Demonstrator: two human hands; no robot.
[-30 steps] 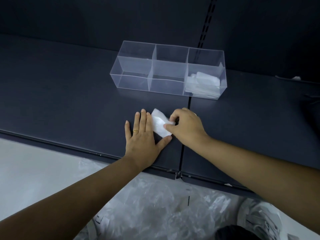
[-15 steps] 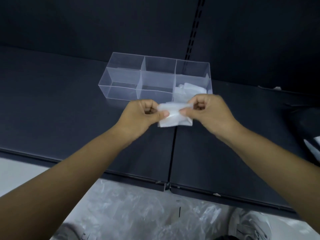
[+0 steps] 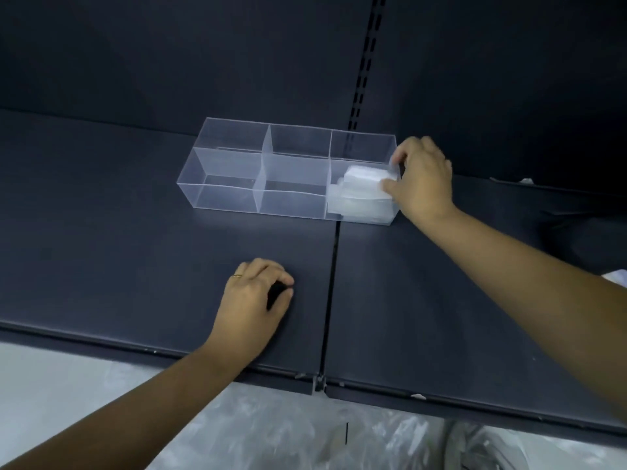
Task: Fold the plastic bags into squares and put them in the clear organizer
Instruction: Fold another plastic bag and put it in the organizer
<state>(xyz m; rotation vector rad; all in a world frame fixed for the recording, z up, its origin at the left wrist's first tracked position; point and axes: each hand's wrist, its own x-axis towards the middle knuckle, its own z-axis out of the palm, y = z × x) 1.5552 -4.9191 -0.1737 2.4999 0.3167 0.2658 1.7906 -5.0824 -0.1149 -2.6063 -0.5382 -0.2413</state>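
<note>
Right hand (image 3: 424, 183) (blurred) at organizer (image 3: 225, 198), perhaps pinching folded bag (image 3: 366, 174)

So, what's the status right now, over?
Right hand pinches folded bag atop stack, right compartment of organizer. Left hand rests on shelf, loosely curled, empty. Nothing blocking.

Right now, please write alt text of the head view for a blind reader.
A person's right hand holds a folded plastic bag atop a stack of folded bags in the right compartment of a clear organizer on a dark shelf. The left hand rests loosely curled on the shelf.
</note>
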